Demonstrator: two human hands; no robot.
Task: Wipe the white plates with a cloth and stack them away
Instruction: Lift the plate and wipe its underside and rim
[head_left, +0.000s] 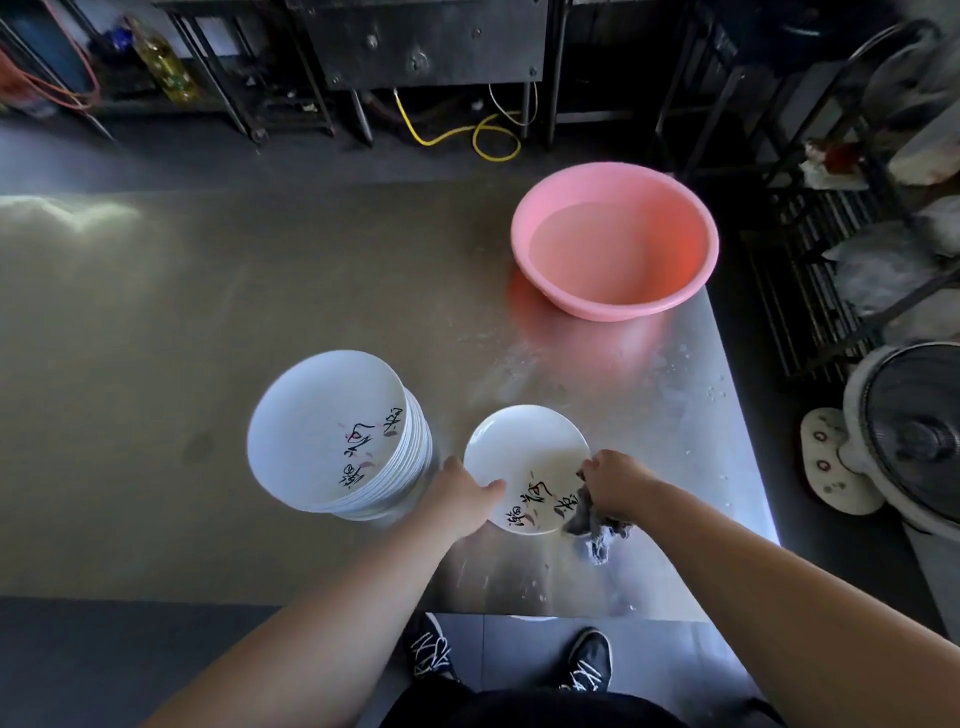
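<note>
Head view: 1 white plate (522, 449) is gripped at its left rim by the left hand (462, 496), just right of the plate stack (322, 421) on the table (208, 312). A grey cloth (597, 527) is clutched by the right hand (615, 483) against the plate's right edge.

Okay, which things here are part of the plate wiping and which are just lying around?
Job: plate, grey cloth, stack of plates, left hand, right hand, possibly pink basin.
Lying about: fan, yellow hose, bottle.
</note>
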